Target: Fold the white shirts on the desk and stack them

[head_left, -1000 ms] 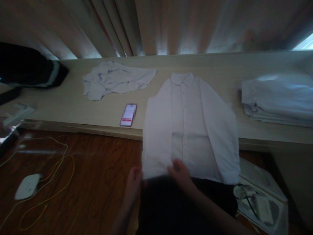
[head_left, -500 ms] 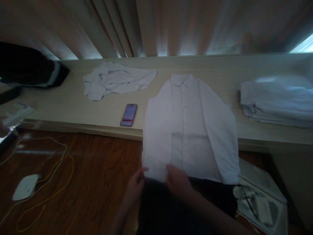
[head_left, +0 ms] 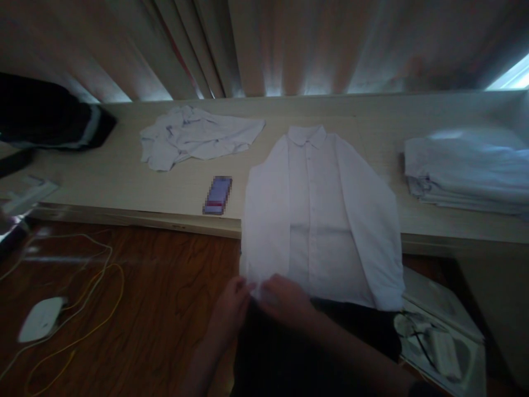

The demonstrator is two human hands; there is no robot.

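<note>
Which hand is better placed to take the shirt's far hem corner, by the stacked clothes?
Probably the right hand: it sits nearer that side of the white shirt. The left hand is at the opposite corner.

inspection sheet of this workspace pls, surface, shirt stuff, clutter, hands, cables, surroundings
surface: pale wooden ledge, with a dark wooden desk below it.
job's things: white shirt lying collar away, both sleeves folded inward, its hem hanging over the ledge edge.
clutter: crumpled shirt, phone, folded stack, dark garment, papers.
grips: left hand and right hand pinch the left sleeve cuff at the shirt's lower corner.
cables: yellow and white cables loop across the desk beside a white device.
surroundings: closed curtains, dim light.
</note>
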